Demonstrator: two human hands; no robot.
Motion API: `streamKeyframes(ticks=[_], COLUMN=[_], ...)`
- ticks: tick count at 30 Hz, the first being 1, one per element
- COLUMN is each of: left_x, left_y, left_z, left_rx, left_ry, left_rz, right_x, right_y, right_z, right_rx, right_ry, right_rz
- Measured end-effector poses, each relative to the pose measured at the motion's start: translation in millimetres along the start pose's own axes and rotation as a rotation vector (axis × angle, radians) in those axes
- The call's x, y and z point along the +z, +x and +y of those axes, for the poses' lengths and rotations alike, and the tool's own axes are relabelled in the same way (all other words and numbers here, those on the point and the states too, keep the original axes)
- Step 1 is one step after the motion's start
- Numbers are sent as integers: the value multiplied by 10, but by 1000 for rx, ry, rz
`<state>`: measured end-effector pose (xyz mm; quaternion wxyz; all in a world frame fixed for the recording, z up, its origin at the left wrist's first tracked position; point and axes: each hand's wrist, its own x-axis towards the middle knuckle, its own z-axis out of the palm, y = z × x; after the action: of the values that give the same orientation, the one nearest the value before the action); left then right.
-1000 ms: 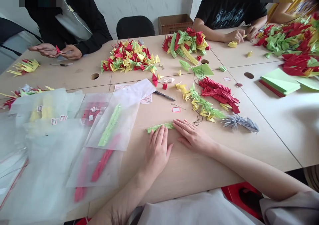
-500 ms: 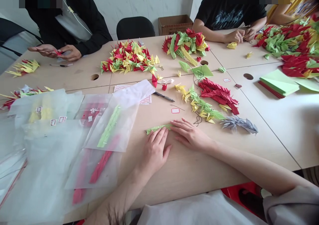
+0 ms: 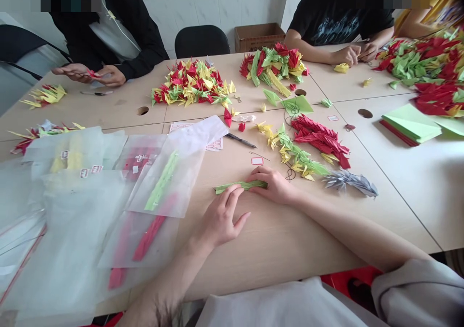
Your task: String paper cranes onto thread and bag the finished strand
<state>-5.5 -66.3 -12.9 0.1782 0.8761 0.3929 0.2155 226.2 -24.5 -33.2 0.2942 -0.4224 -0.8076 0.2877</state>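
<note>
A flat green folded-paper strip (image 3: 240,185) lies crosswise on the table in front of me. My left hand (image 3: 224,216) rests its fingertips on the strip's left part, thumb held apart. Around the right end of the strip, the fingers of my right hand (image 3: 272,184) are curled and grip it. Just beyond are a small red-edged label (image 3: 257,161), a needle and a black pen (image 3: 241,140). To the right lie a yellow and green string of folded paper (image 3: 295,155), a red bundle (image 3: 321,138) and a grey bundle (image 3: 351,182).
Translucent bags (image 3: 78,230) with coloured strips cover the left side. Piles of folded paper (image 3: 195,83) stand farther back, with green sheets (image 3: 413,121) at the right. Across the table, a person's hands (image 3: 90,74) hold red paper; others sit at the back right.
My right hand's fingers have curled around the strip's right end, where they lay flatter before. More of the strip shows between my hands. The whole view has shifted slightly.
</note>
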Motion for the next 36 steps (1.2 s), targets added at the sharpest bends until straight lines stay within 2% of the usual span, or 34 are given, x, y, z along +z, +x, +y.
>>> streamKeyframes(ticks=[4, 8, 11, 14, 20, 24, 30, 33, 36], left_x=[-51, 81, 250, 341, 307, 307, 325, 316, 302], left_y=[11, -95, -176, -185, -70, -35, -42, -43, -39], left_z=[-37, 33, 82, 84, 85, 103, 87, 84, 88], left_rx=[-3, -99, -125, -112, -46, -49, -46, -42, -38], left_ry=[-9, 240, 333, 336, 303, 306, 299, 292, 297], left_rz=[75, 190, 151, 82, -13, -50, -17, -9, -17], right_x=[8, 20, 22, 19, 32, 18, -224, -287, -252], right_y=[-2, -6, -4, -3, 10, 12, -199, -324, -361], right_z=[-6, 12, 11, 1, 11, -14, -49, 4, 63], right_rx=[-11, -17, -19, -22, -27, -55, -64, -3, 106], right_ry=[-3, -15, -21, -11, -14, -32, -253, -204, -66], right_rz=[4, 10, 12, 12, 6, -1, -5, 5, 64])
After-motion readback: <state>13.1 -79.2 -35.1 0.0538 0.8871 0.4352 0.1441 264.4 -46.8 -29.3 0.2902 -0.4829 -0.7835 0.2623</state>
